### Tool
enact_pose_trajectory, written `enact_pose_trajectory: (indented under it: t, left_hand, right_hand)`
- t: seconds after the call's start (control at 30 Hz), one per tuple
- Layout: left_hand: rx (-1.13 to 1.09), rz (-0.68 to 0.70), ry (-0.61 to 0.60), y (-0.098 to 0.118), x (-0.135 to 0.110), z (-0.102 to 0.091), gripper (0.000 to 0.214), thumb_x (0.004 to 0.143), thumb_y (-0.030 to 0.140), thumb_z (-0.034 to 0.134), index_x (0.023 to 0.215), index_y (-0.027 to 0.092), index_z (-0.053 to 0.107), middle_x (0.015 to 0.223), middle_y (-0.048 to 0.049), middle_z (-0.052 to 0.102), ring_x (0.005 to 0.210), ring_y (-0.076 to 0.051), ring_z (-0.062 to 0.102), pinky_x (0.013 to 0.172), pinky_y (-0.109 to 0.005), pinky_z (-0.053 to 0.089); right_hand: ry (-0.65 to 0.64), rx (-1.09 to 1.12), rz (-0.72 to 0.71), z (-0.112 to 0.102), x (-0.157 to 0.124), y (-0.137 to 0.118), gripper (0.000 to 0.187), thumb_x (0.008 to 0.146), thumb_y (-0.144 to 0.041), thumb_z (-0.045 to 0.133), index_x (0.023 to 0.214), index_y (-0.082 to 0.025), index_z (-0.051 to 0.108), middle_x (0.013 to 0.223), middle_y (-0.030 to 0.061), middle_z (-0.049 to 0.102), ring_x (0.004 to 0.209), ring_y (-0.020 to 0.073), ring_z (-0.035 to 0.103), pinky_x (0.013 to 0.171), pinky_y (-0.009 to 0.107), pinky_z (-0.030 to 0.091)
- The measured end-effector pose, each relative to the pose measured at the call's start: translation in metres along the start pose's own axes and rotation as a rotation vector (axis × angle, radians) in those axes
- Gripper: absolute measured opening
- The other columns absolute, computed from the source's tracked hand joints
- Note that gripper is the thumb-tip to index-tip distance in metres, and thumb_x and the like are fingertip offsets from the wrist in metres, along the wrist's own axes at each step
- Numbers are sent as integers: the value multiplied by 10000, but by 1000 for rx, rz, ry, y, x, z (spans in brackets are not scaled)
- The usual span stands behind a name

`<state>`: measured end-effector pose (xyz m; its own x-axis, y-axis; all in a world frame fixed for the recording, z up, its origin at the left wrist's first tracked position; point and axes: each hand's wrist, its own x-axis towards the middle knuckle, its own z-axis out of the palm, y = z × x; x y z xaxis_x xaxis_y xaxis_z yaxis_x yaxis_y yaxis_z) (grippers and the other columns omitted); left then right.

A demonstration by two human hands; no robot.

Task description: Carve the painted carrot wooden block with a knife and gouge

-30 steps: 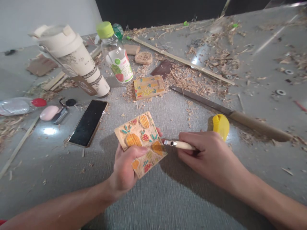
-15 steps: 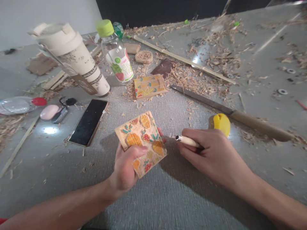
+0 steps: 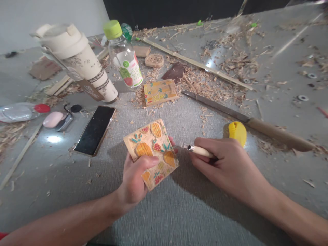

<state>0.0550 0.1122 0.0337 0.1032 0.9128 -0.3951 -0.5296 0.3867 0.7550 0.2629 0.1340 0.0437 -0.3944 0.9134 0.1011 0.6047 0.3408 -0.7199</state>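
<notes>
My left hand [image 3: 134, 179] grips a small carved wooden block [image 3: 151, 150] painted with orange fruit, red berries and teal leaves, tilted above the grey mat [image 3: 179, 212]. My right hand [image 3: 225, 165] is shut on a carving tool [image 3: 197, 149] with a pale wooden handle and a metal ferrule. The tool's tip points left and sits a little to the right of the block, apart from it. A second painted block [image 3: 159, 91] lies flat farther back on the table.
A dark phone [image 3: 94, 130] lies left of the block. Behind stand a cream tumbler [image 3: 79, 63] and a green-capped bottle [image 3: 124, 58]. A long knife with wooden handle [image 3: 256, 123] and a yellow cap [image 3: 237, 132] lie at right. Wood shavings [image 3: 212, 85] cover the back.
My right hand has drawn the carving tool to the right, away from the block's edge. My left hand still holds the block in the same place.
</notes>
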Motion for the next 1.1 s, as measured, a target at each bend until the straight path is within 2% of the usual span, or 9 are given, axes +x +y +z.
enact_pose_trajectory:
  t: [0.27, 0.6, 1.1]
  left_hand:
    - [4, -7, 0, 1, 1, 1, 572, 698, 261, 737, 1270, 233, 723, 1012, -87, 815, 998, -356, 797, 883, -478, 636]
    - [-27, 23, -40, -3, 2, -4, 566, 741, 248, 746, 1306, 216, 723, 1075, -102, 816, 1075, -348, 777, 960, -472, 612]
    - [-27, 16, -32, -1, 1, -2, 538, 741, 234, 745, 1278, 210, 738, 1023, -95, 816, 1068, -335, 774, 935, -437, 609]
  right_hand:
    - [28, -30, -59, 2, 1, 2, 351, 810, -31, 542, 680, -246, 296, 544, -84, 370, 490, 82, 351, 473, 241, 261]
    - [19, -47, -101, 4, 2, 2, 345, 818, -31, 533, 689, -243, 295, 545, -88, 377, 495, 76, 357, 477, 218, 270]
    - [23, -65, -110, 5, 1, 3, 334, 831, -33, 542, 683, -236, 323, 545, -88, 387, 490, 72, 360, 476, 210, 276]
